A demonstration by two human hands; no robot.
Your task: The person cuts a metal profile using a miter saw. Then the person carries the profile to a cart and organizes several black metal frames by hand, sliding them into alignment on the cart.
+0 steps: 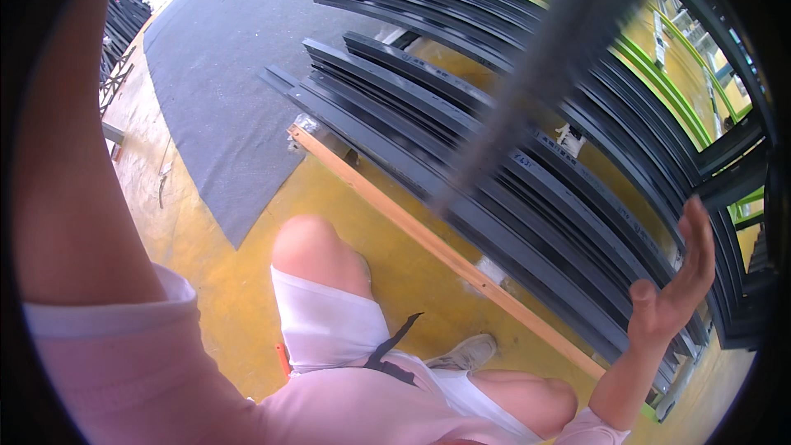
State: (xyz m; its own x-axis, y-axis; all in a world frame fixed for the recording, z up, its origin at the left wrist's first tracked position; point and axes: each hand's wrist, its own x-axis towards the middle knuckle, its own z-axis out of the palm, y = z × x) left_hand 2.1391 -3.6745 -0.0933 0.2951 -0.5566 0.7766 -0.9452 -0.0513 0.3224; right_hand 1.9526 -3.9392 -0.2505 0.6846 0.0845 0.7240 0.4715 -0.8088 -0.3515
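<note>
My right hand [671,301] is raised at the right, beside the dark frames. Its fingers are stretched upward with the thumb apart, and nothing lies in the palm. My left arm [78,156] reaches up along the left side; its hand is out of the picture. A long dark grey bar [548,66], smeared by motion, slants from the top right down toward the middle, close to the view. What holds it, if anything, does not show. Below it several long dark grey profiles [395,124] lie side by side in a stack.
An orange-brown wooden batten [412,227] runs along the stack's near side, by my legs. Large dark window frames [461,4] stand behind, with bright green frames [663,78] among them. A grey mat [218,91] covers part of the yellow floor [222,321] at the left.
</note>
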